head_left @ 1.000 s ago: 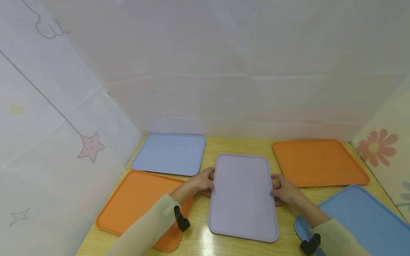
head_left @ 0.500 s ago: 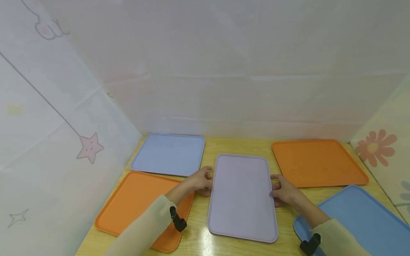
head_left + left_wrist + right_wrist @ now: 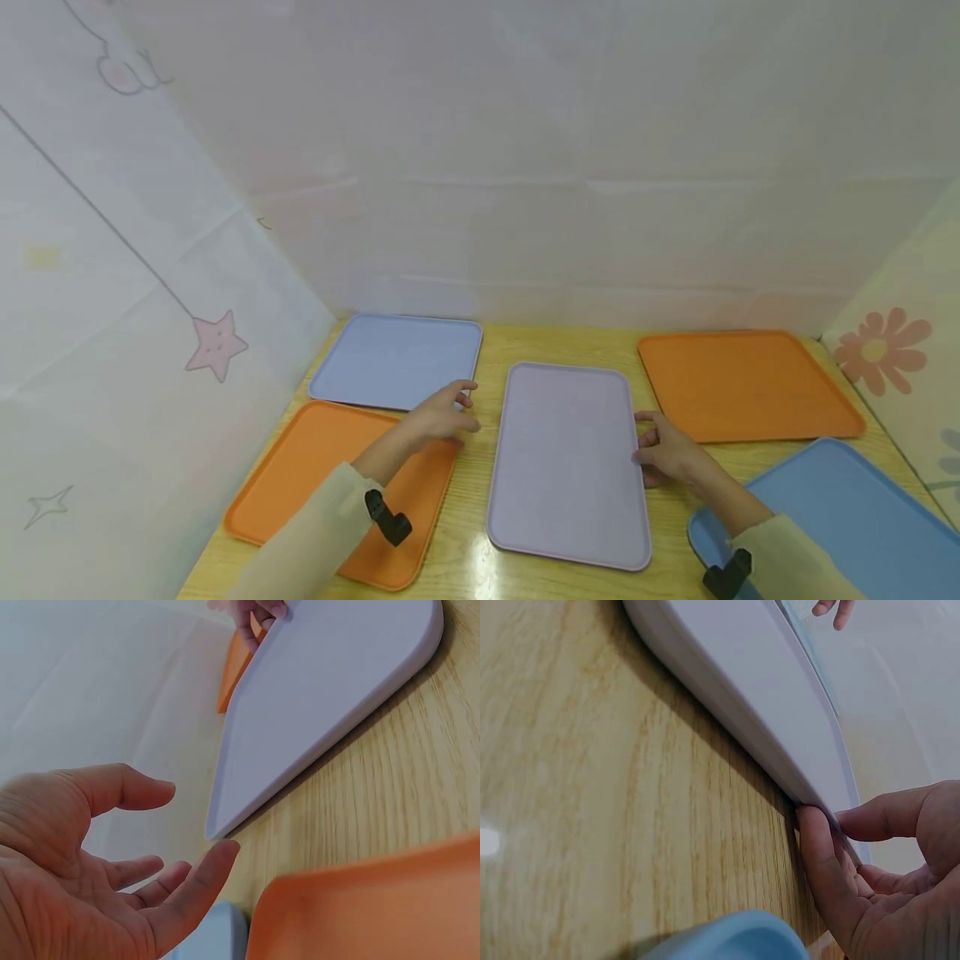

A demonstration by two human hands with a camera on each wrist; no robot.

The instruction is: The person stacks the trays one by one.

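Purple tray (image 3: 568, 462) at five o'clock in the head view, down on the surface (image 3: 468, 510), right hand (image 3: 667, 450) pinching its three-o'clock edge, left hand (image 3: 438, 417) off its nine-o'clock side, fingers loosely spread

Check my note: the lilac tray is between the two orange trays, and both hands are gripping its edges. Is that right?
Not both: only the right hand grips the lilac tray; the left wrist view shows the left hand apart from it. The rest stands.
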